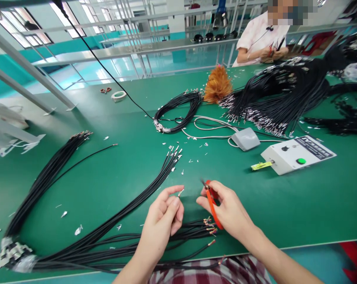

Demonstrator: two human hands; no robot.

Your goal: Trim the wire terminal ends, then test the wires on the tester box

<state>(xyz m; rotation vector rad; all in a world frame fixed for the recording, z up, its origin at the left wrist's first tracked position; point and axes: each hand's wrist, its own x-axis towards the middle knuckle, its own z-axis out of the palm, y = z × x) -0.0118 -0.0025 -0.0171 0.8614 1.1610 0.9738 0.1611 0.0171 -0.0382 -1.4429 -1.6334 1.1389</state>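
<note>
No wording legible in view. Only visible lettering: white control box [293, 154], right side of green table [323, 205]. Dark label panel [314, 146] on its top, light characters, a larger row plus smaller print; skewed and too small, can't read words, brand or numbers. Panel sits at the box's right end, past the green button [300, 161] and black knob [285, 148]; any marks beside those too fine to tell. Yellow-green strip [261, 166] at the box's left end shows darker marks, unreadable. Red shape [356, 260] lower right, beyond table edge, cut off; can't tell if it's a sign.
</note>
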